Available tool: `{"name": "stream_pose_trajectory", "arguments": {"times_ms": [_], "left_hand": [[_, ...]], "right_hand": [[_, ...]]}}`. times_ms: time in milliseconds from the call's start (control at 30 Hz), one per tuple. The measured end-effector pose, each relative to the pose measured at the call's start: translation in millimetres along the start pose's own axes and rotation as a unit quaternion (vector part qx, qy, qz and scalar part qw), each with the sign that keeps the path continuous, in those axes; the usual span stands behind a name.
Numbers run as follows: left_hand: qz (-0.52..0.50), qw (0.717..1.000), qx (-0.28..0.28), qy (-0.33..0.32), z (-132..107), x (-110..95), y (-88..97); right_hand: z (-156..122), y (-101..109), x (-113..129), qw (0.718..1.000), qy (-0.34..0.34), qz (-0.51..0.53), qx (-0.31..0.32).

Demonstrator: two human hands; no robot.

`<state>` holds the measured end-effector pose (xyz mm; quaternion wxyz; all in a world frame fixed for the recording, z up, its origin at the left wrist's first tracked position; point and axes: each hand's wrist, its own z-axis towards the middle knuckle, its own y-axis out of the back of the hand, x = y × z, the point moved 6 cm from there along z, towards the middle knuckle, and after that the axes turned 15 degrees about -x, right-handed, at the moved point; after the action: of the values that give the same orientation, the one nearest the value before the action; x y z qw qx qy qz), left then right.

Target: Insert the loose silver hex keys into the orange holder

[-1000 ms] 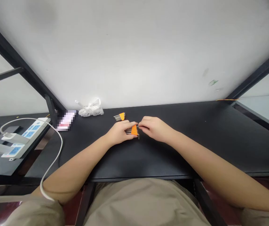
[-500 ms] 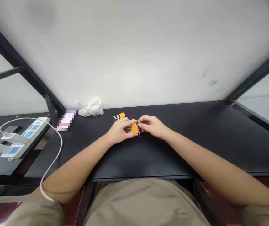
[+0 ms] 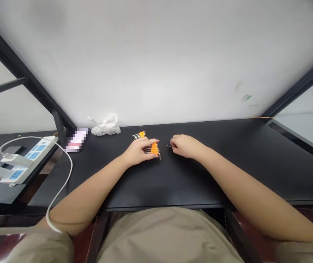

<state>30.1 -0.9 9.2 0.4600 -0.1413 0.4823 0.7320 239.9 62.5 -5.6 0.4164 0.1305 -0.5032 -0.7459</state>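
Note:
My left hand (image 3: 138, 151) grips an orange hex key holder (image 3: 154, 148) between thumb and fingers, close to the black table. Several silver L-shaped keys run through this holder, and one bent end (image 3: 159, 156) sticks out at its near right corner. Just beyond my left hand lies a second orange hex key holder (image 3: 142, 134) with several keys in it. To the right, apart from the held set, my right hand (image 3: 185, 146) is closed on a thin hex key (image 3: 169, 146). Only its slim tip shows, pointing left; the rest is hidden by the fingers.
A crumpled clear plastic bag (image 3: 106, 126) lies by the wall, with a blurred pink-white item (image 3: 77, 140) beside it. At the left, a white power strip (image 3: 33, 157) holds plugs, and a white cable (image 3: 70, 171) loops over the table edge. Black frame posts (image 3: 296, 87) slant at both sides.
My right hand has moved right, away from the orange holder, with a thin hex key now showing in its fingers. My left hand still grips the holder, nearly in place.

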Motion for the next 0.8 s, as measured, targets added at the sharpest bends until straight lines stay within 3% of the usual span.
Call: {"name": "stream_pose_trajectory", "arguments": {"times_ms": [233, 333, 800], "left_hand": [[0.041, 0.999, 0.0, -0.016, 1.2, -2.3, -0.2], [0.043, 0.999, 0.002, -0.018, 0.5, -1.4, -1.6], [0.045, 0.999, -0.007, -0.017, 0.3, -3.3, -2.4]], "right_hand": [[1.1, 10.2, 33.2, 0.995, -0.013, 0.099, 0.011], [4.6, 17.7, 44.7, 0.989, -0.011, 0.149, -0.015], [5.6, 27.8, 55.7, 0.983, 0.02, 0.164, -0.075]]}}
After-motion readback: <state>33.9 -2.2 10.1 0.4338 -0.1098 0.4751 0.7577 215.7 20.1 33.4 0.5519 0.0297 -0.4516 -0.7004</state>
